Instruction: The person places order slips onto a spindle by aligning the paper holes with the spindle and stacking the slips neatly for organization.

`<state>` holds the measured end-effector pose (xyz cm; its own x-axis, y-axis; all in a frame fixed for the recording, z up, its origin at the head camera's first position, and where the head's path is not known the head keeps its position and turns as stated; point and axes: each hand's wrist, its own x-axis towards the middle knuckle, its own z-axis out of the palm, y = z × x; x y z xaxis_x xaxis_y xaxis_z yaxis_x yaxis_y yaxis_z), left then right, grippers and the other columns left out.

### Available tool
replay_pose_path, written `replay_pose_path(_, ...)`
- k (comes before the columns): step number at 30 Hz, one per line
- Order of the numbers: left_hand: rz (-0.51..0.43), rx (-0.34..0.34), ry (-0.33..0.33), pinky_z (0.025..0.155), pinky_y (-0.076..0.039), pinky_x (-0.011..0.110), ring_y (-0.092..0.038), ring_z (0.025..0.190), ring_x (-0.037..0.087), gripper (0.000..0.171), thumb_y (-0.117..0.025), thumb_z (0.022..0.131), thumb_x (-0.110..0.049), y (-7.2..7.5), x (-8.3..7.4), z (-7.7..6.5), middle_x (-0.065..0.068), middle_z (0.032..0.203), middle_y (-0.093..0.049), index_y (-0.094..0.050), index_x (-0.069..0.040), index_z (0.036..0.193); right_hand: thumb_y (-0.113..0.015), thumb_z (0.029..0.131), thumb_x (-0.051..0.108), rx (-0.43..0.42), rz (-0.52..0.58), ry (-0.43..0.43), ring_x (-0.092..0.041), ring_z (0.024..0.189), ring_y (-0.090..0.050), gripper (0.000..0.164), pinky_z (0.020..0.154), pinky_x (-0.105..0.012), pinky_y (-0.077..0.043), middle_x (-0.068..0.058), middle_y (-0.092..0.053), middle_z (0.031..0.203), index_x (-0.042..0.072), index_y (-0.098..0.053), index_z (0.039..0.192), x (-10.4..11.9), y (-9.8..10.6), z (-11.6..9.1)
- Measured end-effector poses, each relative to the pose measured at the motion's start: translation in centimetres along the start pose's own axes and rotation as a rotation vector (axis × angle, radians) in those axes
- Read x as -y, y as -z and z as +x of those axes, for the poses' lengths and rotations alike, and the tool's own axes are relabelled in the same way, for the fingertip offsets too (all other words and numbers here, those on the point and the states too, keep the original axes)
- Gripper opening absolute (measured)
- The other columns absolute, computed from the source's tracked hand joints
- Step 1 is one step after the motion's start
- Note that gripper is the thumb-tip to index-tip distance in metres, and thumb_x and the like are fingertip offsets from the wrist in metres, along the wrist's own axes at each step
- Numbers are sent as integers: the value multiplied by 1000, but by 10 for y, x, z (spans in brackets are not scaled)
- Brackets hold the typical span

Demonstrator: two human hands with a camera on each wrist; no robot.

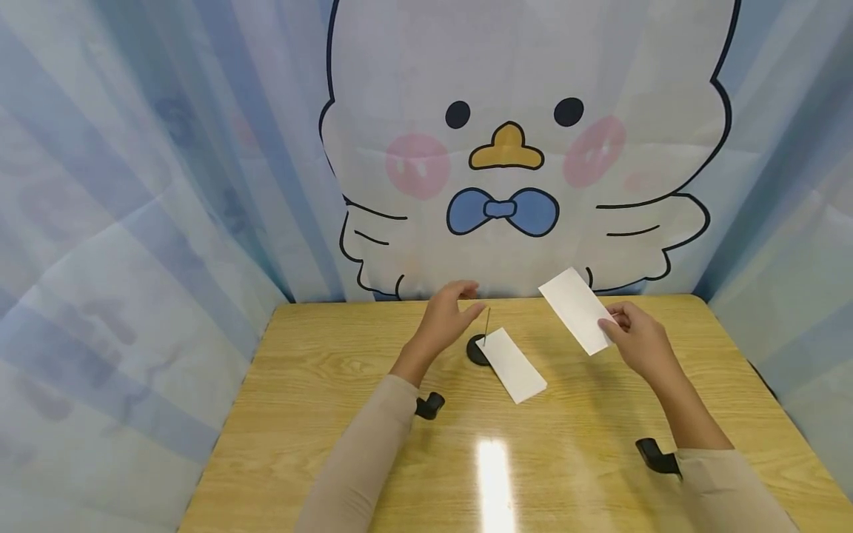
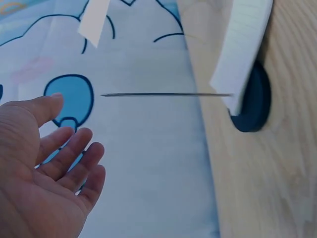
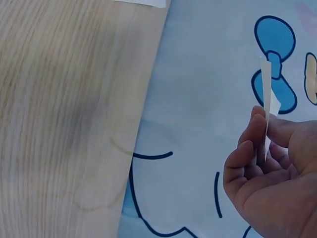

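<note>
A bill spike (image 1: 489, 320) stands on a round black base (image 1: 475, 351), its thin metal rod pointing up. A stack of white paper slips (image 1: 514, 368) is pierced near one corner and lies low on the rod, slanting over the base to the table. My left hand (image 1: 443, 316) is beside the rod's tip, fingers loosely bent and holding nothing; the left wrist view shows the bare palm (image 2: 54, 173) apart from the rod. Over to the right, my right hand (image 1: 638, 337) pinches a white paper slip (image 1: 574, 307) by its lower edge between thumb and fingers, raised above the table.
The wooden table (image 1: 320, 414) ends at a curtain (image 1: 200, 185) printed with a cartoon bird behind it. Black wrist mounts (image 1: 431, 406) show at both sleeves. A bright light reflection lies on the tabletop near the front.
</note>
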<state>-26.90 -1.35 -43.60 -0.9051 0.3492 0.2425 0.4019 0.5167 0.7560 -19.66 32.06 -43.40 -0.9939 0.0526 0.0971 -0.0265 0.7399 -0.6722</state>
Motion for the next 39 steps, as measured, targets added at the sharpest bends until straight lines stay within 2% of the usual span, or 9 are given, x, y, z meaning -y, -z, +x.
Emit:
replay_pose_path(4,-6,4,-14,103,-53,40,-63,123,28,45,-69,101,-25,3,-13,5,10,130,-67,-60,-8,141,-56,108,25,-21,3,27,-40,104,-68,41,66,-18,-50,-28,-68,117,-7,-56,134,10,1,4)
replay_pose_path(9,-25,6,-47,102,-54,38,-64,122,28,44,-69,101,-24,0,-26,9,10,130,-67,-61,-6,141,-56,108,24,-20,28,37,-39,105,-68,39,68,-15,-49,-27,-69,116,-7,-57,131,23,-2,9)
replay_pose_path(13,-55,7,-64,100,-56,36,-67,117,27,43,-70,101,-22,-3,-35,10,11,126,-68,-61,-4,139,-56,108,24,-5,33,56,-39,106,-67,38,70,-17,-49,-26,-69,116,-6,-56,132,34,-3,10)
replay_pose_path(19,-83,11,-28,95,-57,29,-69,109,21,45,-67,102,-23,-6,-46,12,10,125,-70,-60,-5,142,-57,108,24,11,35,84,-39,107,-68,38,74,-23,-51,-25,-69,117,-5,-56,133,45,-4,10)
replay_pose_path(27,-120,-4,23,88,-59,29,-69,106,23,38,-63,105,-19,-6,-48,21,10,118,-72,-63,-3,139,-60,106,19,54,84,121,-35,102,-69,32,72,-16,-51,-22,-70,112,-3,-59,129,52,-9,12)
replay_pose_path(34,-121,-42,28,75,-56,24,-66,89,16,22,-64,103,-12,-4,-45,23,6,102,-72,-72,-7,123,-62,105,17,76,89,145,-34,99,-70,31,73,-21,-52,-21,-71,109,-4,-60,127,55,-17,13)
replay_pose_path(39,-156,-52,39,68,-53,24,-62,80,15,19,-65,102,-12,-3,-41,25,4,95,-69,-73,-8,119,-62,105,19,97,94,149,-34,101,-71,31,75,-25,-54,-21,-71,110,-4,-60,127,57,-21,12)
